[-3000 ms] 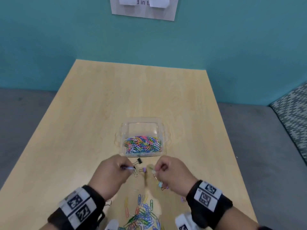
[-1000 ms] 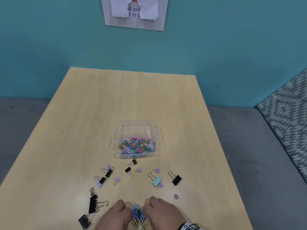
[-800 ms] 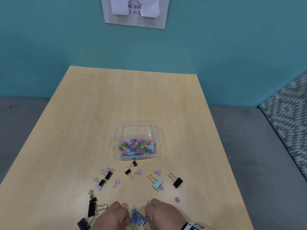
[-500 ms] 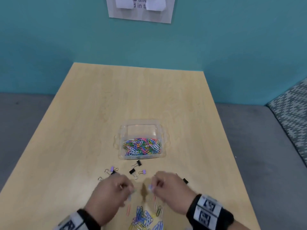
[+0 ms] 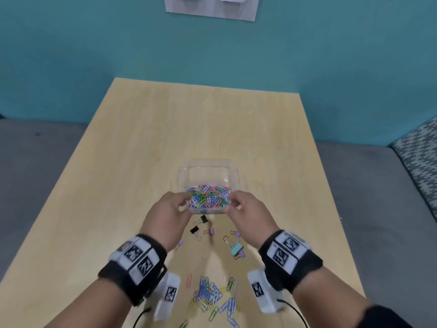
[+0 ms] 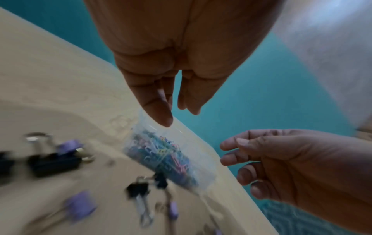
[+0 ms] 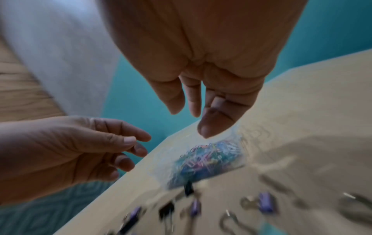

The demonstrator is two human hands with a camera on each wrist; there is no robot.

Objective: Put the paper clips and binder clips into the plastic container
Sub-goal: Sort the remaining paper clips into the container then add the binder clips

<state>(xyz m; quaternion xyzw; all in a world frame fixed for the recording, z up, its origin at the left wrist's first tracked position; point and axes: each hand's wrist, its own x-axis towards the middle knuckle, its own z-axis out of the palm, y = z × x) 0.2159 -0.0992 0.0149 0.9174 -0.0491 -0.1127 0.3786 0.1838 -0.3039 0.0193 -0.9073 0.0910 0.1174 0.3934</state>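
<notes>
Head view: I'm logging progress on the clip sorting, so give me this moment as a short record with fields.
container: clear plastic container on the wooden table, coloured paper clips heaped in its near half
left hand: left hand over the container's near left corner, fingers relaxed, nothing visibly held
right hand: right hand over the near right corner, fingers relaxed, nothing visibly held
loose paper clips: a scatter on the table between the wrists
binder clips: several on the table, among them black ones and a teal one
</notes>
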